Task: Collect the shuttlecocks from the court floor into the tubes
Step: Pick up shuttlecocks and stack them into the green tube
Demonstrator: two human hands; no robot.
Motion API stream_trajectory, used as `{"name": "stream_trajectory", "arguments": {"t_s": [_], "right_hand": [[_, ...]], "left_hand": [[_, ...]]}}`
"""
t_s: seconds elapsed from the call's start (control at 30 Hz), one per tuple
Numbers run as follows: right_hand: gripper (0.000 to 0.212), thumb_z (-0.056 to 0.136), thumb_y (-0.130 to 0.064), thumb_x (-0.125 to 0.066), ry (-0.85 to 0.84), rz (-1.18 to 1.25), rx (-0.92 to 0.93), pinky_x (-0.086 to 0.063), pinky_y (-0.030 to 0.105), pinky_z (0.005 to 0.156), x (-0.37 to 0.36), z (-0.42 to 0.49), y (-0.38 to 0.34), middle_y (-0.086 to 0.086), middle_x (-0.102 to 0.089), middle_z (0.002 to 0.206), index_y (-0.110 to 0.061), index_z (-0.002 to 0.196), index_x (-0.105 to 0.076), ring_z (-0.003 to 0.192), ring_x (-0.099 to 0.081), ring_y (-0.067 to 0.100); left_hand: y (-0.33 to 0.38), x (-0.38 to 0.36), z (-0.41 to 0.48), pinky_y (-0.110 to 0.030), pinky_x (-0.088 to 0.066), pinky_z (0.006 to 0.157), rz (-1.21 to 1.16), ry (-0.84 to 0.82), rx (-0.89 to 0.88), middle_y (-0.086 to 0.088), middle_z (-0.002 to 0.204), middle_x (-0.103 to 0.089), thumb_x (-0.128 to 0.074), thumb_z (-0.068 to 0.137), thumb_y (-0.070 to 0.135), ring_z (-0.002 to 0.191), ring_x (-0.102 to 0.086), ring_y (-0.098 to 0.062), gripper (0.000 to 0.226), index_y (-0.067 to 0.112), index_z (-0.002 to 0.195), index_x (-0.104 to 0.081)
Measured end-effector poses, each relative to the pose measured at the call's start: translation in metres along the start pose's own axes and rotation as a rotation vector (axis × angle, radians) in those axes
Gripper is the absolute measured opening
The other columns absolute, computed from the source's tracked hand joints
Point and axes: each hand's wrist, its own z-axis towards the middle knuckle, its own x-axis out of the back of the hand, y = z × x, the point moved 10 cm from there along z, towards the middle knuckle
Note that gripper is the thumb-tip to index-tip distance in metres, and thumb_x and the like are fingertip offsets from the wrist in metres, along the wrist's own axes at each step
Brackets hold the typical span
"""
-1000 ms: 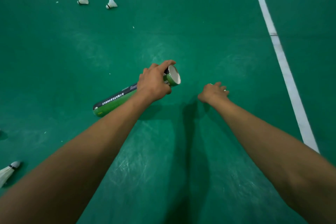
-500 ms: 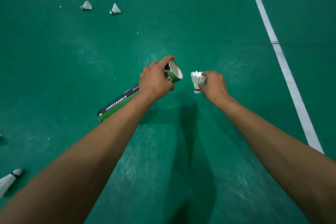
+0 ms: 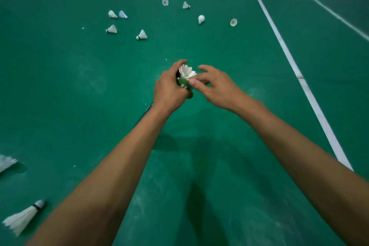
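Observation:
My left hand [image 3: 168, 90] grips a green shuttlecock tube [image 3: 184, 83] just below its mouth; my forearm hides most of the tube's length. A white feather shuttlecock [image 3: 186, 71] sits in the mouth with its skirt sticking out. My right hand [image 3: 217, 88] is right beside it, fingers loosely spread, thumb tip touching the tube's rim under the feathers. Several shuttlecocks lie on the green floor farther ahead, among them one [image 3: 142, 35] to the left and one [image 3: 201, 19] to the right.
Two more shuttlecocks lie close by at the lower left, one [image 3: 22, 217] on its side and one [image 3: 7, 163] cut off by the frame edge. A white court line [image 3: 295, 70] runs along the right, with further lines across the back.
My right hand carried the shuttlecock over to the tube and its base now sits in the mouth. My left hand tilted the tube more upright. The view lifted, showing more of the court.

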Motion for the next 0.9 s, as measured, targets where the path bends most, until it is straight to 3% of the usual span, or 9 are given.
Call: {"name": "stream_trajectory", "arguments": {"t_s": [0.07,0.1,0.2,0.37,0.5,0.57,0.77,0.83,0.9], "right_hand": [[0.033,0.102,-0.037,-0.056,0.009,0.016,-0.015,-0.035,0.037,0.117,-0.007,0.003,-0.027,0.012,-0.052,0.149,-0.023,0.129,-0.069,0.15,-0.032,0.022],[0.033,0.101,-0.037,-0.056,0.118,0.009,0.014,-0.04,0.04,0.114,0.003,0.005,-0.042,0.013,-0.055,0.146,-0.02,0.127,-0.07,0.145,-0.04,0.021],[0.025,0.099,-0.028,-0.058,0.385,-0.036,0.143,-0.052,0.037,0.089,0.034,0.003,-0.101,0.003,-0.076,0.104,-0.011,0.102,-0.076,0.098,-0.068,0.017],[0.035,0.101,-0.043,-0.048,0.021,-0.151,-0.007,-0.039,0.034,0.068,-0.013,0.041,-0.155,-0.004,-0.064,0.074,-0.014,0.087,-0.062,0.076,-0.06,0.022],[0.065,0.101,-0.065,-0.032,-0.13,0.007,-0.154,-0.045,0.037,0.103,-0.051,0.066,-0.176,0.008,-0.061,0.136,-0.013,0.127,-0.06,0.121,-0.059,0.027],[0.083,0.093,-0.077,-0.029,-0.187,0.078,-0.197,-0.045,0.037,0.106,-0.075,0.075,-0.189,0.007,-0.057,0.143,-0.013,0.135,-0.06,0.124,-0.059,0.023],[0.056,0.099,-0.065,-0.044,-0.374,0.422,-0.206,-0.058,0.029,0.079,-0.153,0.101,-0.221,-0.01,-0.068,0.101,-0.016,0.114,-0.069,0.092,-0.068,0.002],[0.058,0.098,-0.063,-0.048,-0.255,0.398,-0.073,-0.053,0.028,0.072,-0.17,0.117,-0.243,-0.001,-0.068,0.084,-0.011,0.086,-0.071,0.075,-0.065,0.003],[0.062,0.101,-0.052,-0.051,0.021,0.29,0.081,-0.036,0.032,0.056,-0.169,0.122,-0.266,-0.002,-0.048,0.051,-0.012,0.054,-0.051,0.049,-0.043,0.006]], "left_hand": [[-0.008,0.023,-0.002,-0.045,-0.06,0.084,-0.051,0.036,-0.002,0.003,0.111,-0.07,-0.074,0.042,0.037,0.097,-0.07,-0.026,0.096,0.054,0.133,-0.049],[-0.009,0.034,-0.004,-0.044,-0.059,0.086,-0.053,0.054,-0.004,0.004,0.11,-0.07,-0.075,0.043,0.036,0.097,-0.069,-0.026,0.098,0.055,0.134,-0.048],[-0.007,0.065,-0.01,-0.045,-0.055,0.092,-0.036,0.095,-0.013,0.001,0.113,-0.067,-0.076,0.048,0.03,0.101,-0.066,-0.028,0.098,0.053,0.138,-0.045],[0.013,0.11,-0.01,-0.046,-0.054,0.094,-0.047,0.116,-0.102,-0.004,0.115,-0.066,-0.054,0.074,0.038,0.104,-0.064,-0.032,0.068,0.051,0.14,-0.048],[0.006,0.15,-0.01,-0.041,-0.048,0.101,0.008,0.208,-0.054,0.003,0.128,-0.066,-0.041,0.086,0.041,0.113,-0.061,-0.028,0.057,0.052,0.142,-0.046],[-0.008,0.166,-0.016,-0.041,-0.046,0.104,0.05,0.239,-0.031,0.004,0.133,-0.063,-0.047,0.085,0.035,0.114,-0.06,-0.027,0.059,0.051,0.141,-0.047],[-0.062,0.225,-0.038,-0.043,-0.053,0.095,0.193,0.311,-0.024,0.009,0.127,-0.067,-0.065,0.067,0.031,0.104,-0.064,-0.026,0.079,0.051,0.141,-0.048],[-0.08,0.259,-0.042,-0.042,-0.051,0.095,0.298,0.369,-0.005,0.006,0.126,-0.066,-0.062,0.075,0.025,0.104,-0.062,-0.028,0.076,0.051,0.144,-0.045],[-0.101,0.29,-0.048,-0.04,-0.047,0.094,0.393,0.415,0.044,0.0,0.125,-0.062,-0.06,0.08,0.017,0.105,-0.058,-0.032,0.074,0.049,0.145,-0.046]]}}
